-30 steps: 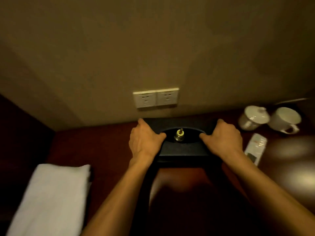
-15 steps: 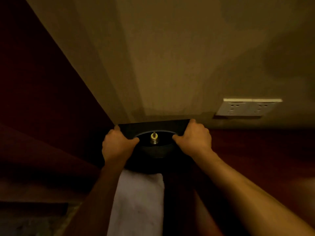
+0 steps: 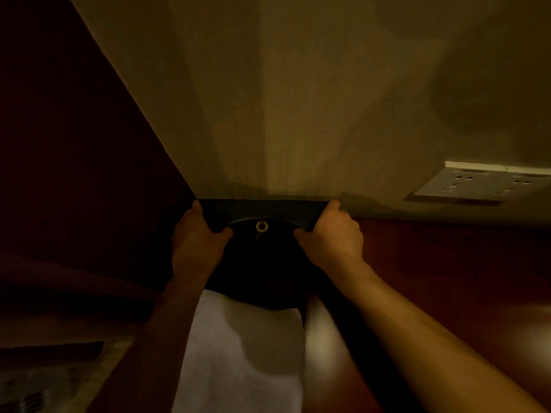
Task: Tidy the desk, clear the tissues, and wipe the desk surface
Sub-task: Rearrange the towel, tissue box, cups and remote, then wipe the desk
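Black and matte, a square tray (image 3: 262, 211) with a round recess sits at the back of the desk (image 3: 447, 263), its far edge touching the beige wall (image 3: 298, 99). A small brass fitting (image 3: 261, 226) stands in the middle of the recess. The left hand (image 3: 196, 242) grips the tray's left side — thumb curled over the top toward the recess, fingers wrapped round the outer edge. The right hand (image 3: 331, 236) grips the right side the same way, thumb on top, fingers folded round the rim. Both forearms reach in from the lower edge of the view.

Whether the tray rests on the desk or is held just above it cannot be told; the near half of the tray is lost in shadow.

A white folded towel (image 3: 244, 353) lies on the desk nearer the person, between the two forearms, and the dark round front of the tray overlaps its far end. To the right of the towel the dark red desk top shows a soft glare.

On the wall to the right, a white double socket plate (image 3: 483, 183) sits low, just above the desk line and well apart from the tray. To the left of the wall a dark reddish panel (image 3: 74, 144) fills the side of the view — the tray's left corner sits near where panel and wall meet. No tissues show in this view.
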The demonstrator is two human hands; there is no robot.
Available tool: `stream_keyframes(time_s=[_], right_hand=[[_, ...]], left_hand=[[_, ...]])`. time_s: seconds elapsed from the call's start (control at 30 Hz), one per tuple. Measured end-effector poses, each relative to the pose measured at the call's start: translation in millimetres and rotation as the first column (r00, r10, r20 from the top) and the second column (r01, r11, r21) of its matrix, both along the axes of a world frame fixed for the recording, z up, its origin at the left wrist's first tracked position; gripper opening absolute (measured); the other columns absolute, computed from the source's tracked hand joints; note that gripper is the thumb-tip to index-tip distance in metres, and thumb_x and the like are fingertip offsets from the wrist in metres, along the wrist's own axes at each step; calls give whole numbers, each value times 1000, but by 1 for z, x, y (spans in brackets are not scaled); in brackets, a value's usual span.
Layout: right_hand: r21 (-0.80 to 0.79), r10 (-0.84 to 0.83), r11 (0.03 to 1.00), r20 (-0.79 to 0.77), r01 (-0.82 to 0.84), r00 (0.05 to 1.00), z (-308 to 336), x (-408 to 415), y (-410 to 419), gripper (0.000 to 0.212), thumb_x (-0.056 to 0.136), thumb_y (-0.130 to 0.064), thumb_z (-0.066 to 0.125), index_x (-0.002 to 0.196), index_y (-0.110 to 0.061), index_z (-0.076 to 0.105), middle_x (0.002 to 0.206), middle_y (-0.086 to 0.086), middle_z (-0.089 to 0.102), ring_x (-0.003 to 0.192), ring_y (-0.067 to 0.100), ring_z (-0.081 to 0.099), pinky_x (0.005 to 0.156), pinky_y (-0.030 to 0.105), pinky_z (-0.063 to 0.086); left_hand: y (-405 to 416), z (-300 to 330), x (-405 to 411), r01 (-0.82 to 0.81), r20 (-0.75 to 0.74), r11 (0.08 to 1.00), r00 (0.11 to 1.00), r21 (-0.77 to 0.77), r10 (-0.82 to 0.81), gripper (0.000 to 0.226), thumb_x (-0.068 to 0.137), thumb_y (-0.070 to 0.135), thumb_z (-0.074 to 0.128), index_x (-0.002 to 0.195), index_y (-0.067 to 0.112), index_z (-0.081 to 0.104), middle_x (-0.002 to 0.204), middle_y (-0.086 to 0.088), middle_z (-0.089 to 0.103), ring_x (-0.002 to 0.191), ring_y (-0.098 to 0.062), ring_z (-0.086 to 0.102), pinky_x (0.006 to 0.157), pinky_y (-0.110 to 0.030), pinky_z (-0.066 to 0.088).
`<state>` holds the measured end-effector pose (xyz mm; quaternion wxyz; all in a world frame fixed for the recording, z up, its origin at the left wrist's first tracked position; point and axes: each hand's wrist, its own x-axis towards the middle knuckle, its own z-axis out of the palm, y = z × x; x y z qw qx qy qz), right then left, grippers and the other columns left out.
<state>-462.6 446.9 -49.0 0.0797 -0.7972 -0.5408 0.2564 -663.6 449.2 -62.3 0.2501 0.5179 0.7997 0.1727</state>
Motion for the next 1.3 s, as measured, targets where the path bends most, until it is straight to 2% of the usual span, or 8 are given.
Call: stream_keyframes(time_s=[0.1, 0.23, 0.43, 0.6, 0.77, 0.87, 1.07, 1.3], right_hand=[[-12, 14, 1000, -2, -14, 1000, 0, 3, -2, 75, 78, -48, 69, 131, -7, 35, 125, 16, 54, 112, 38, 55, 84, 43, 46], [26, 35, 999, 12, -35, 999, 14, 13, -11, 75, 78, -50, 69, 132, -10, 35, 133, 13, 47, 119, 35, 50, 87, 42, 46], [103, 52, 993, 83, -61, 995, 35, 73, -47, 88, 77, -61, 64, 140, -9, 31, 141, 15, 40, 131, 32, 35, 105, 43, 37], [159, 94, 980, 144, -117, 985, 48, 180, -106, 100, 78, -65, 57, 150, -10, 14, 155, 13, 22, 145, 30, 12, 119, 44, 16], [178, 119, 972, 204, -156, 972, 53, 327, -174, 99, 76, -62, 60, 149, -11, 17, 156, 10, 21, 146, 28, 3, 120, 43, 4], [163, 91, 979, 203, -125, 975, 50, 418, -212, 98, 75, -59, 65, 148, -9, 22, 154, 12, 25, 146, 29, 7, 119, 42, 7], [148, -11, 989, 174, -15, 985, 34, 565, -267, 91, 65, -49, 75, 135, 0, 43, 137, 19, 47, 133, 42, 36, 112, 53, 28], [322, -156, 942, 161, 97, 975, 38, 649, -261, 70, 73, -34, 79, 129, -5, 49, 129, 14, 52, 120, 30, 45, 95, 36, 42]], left_hand=[[-2, 1, 3, 5, -1, 999, 1000, 34, -5, 65, 77, 24, 73, 133, 10, 42, 130, -17, 51, 120, -36, 48, 97, -48, 44], [-13, 18, 21, 76, -159, 984, 986, 164, -50, 76, 76, 34, 73, 138, 10, 37, 138, -18, 44, 126, -38, 40, 100, -53, 39], [-39, 50, 99, 223, -192, 945, 965, 238, -179, 77, 78, 46, 67, 138, 9, 39, 136, -18, 45, 125, -39, 39, 98, -49, 37], [-81, 59, 215, 400, -206, 897, 909, 189, -362, 82, 81, 56, 57, 146, 16, 27, 149, -12, 31, 136, -31, 25, 108, -45, 26], [-124, 60, 363, 535, -178, 834, 841, 133, -511, 82, 82, 61, 50, 148, 22, 20, 153, -9, 26, 138, -28, 23, 109, -43, 25], [-153, 57, 454, 605, -167, 785, 794, 131, -585, 79, 82, 60, 52, 146, 19, 26, 149, -9, 32, 135, -28, 29, 107, -42, 29], [-196, 37, 605, 676, -121, 732, 736, 86, -666, 80, 81, 62, 52, 144, 19, 29, 146, -8, 36, 131, -27, 34, 103, -42, 34], [-214, 31, 687, 622, -108, 768, 783, 156, -612, 68, 86, 52, 55, 140, 18, 34, 137, -5, 42, 124, -22, 41, 97, -35, 41]])
